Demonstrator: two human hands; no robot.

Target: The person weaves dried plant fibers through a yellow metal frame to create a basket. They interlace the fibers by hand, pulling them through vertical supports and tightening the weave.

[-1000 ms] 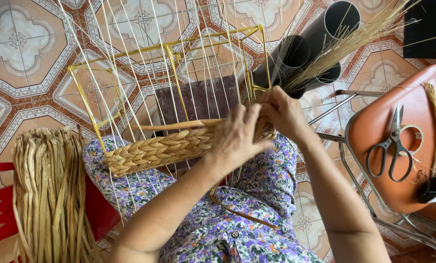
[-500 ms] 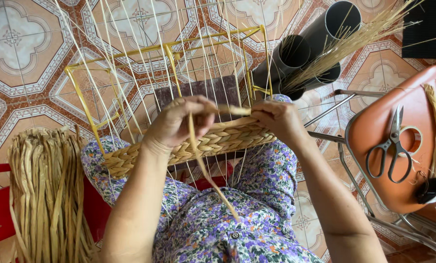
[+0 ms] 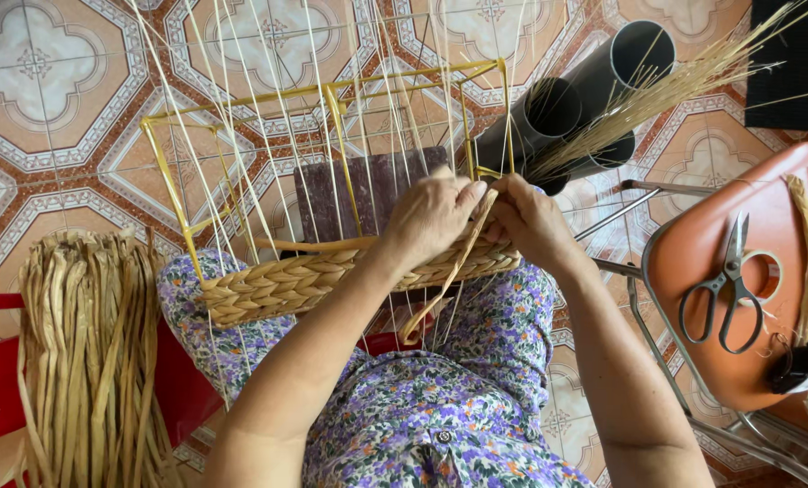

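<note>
Left hand point(image 3: 433, 217) shifted right since half-second ago, met right hand point(image 3: 528, 217) at basket point(image 3: 286, 285) rim. Both sets of fingers pinched shut on strand point(image 3: 458, 262), now angled down over lap. Weave row advancing rightward on yellow frame point(image 3: 331, 90).

I wear a soft purple cloth dress point(image 3: 440, 398) with lots of little white, blue and green flowers on it. It has one small dark button. My arms are bare up to my left hand point(image 3: 431, 217) and right hand point(image 3: 530, 221).
</note>
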